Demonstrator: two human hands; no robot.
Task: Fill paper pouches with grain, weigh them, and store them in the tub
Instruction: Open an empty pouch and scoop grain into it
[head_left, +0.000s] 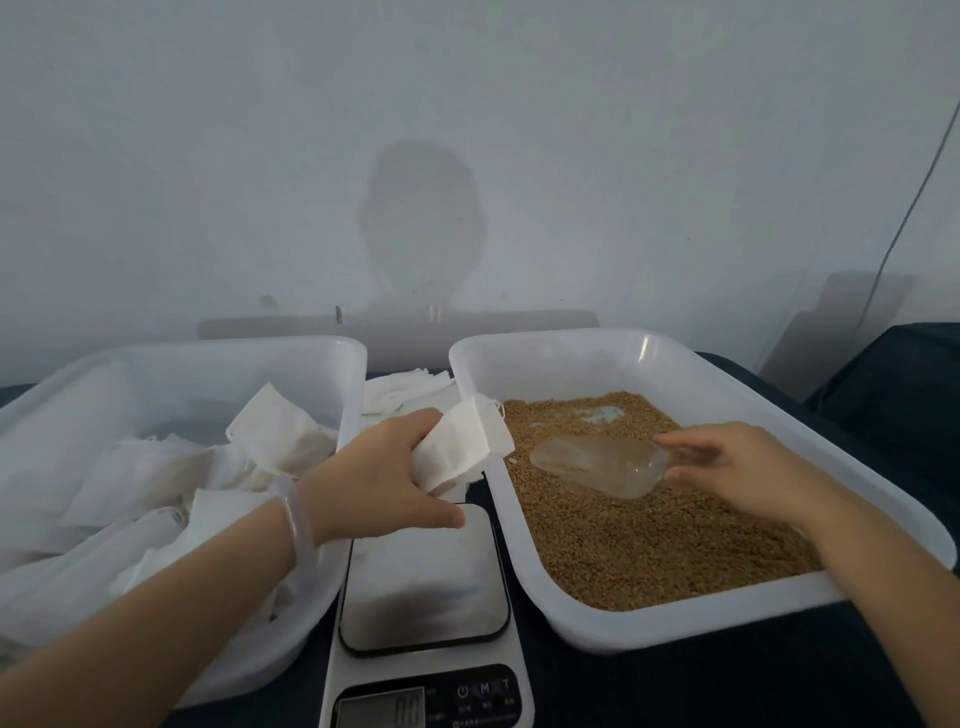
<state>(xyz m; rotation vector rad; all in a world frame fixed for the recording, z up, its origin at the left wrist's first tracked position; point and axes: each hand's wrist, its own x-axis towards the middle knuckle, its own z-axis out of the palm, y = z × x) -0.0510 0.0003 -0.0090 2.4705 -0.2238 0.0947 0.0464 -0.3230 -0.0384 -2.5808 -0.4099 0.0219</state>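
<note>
My left hand (387, 480) grips a white paper pouch (462, 441) above the gap between the two tubs, over the far end of the scale (423, 587). My right hand (727, 462) holds the handle of a clear plastic scoop (597, 462) that lies on the brown grain (649, 530) in the right white tub (613, 623). The left white tub (322, 364) holds several white pouches (280, 431). The scale's steel plate is bare.
A stack of flat white pouches (405, 387) lies on the dark cloth between the tubs at the back. A pale wall stands close behind the tubs. A dark object (904, 379) sits at the far right.
</note>
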